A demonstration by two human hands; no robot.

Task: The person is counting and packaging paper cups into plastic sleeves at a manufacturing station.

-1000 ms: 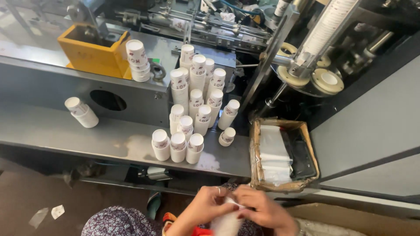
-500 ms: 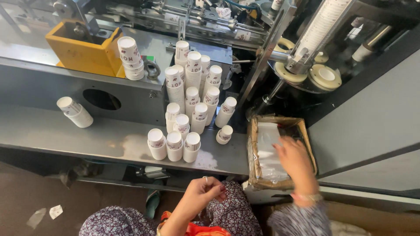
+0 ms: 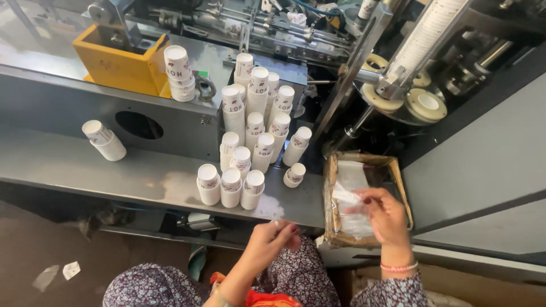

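Right hand: the right hand (image 3: 385, 215) is over the cardboard box (image 3: 333, 204), fingers pinched on a clear plastic bag (image 3: 348, 196) at the top of the stack inside.
Left hand: the left hand (image 3: 273, 241) hangs just below the shelf's front edge, left of the box, fingers curled loosely together; I cannot tell whether it holds anything.
Change: a second ago both hands were together low over the lap on something white; half a second ago the right hand had already gone to the box, and now it is drawn a little towards its near end, gripping a bag, while the left has risen nearer the shelf.
Box: it sits at the right end of the grey metal shelf (image 3: 114, 176), with the bags lying flat inside.
Cups beside the box: left of it, about sixteen stacks of white paper cups (image 3: 253, 150) stand upside down in a cluster, three in the front row and one short stack nearest the box.
Cups farther off: one stack (image 3: 104, 140) lies on its side, well left of the cluster; another (image 3: 179, 73) leans against the yellow bin (image 3: 116, 62).
Machine: behind the box, two white rings (image 3: 427, 104) sit on the machine's turntable.
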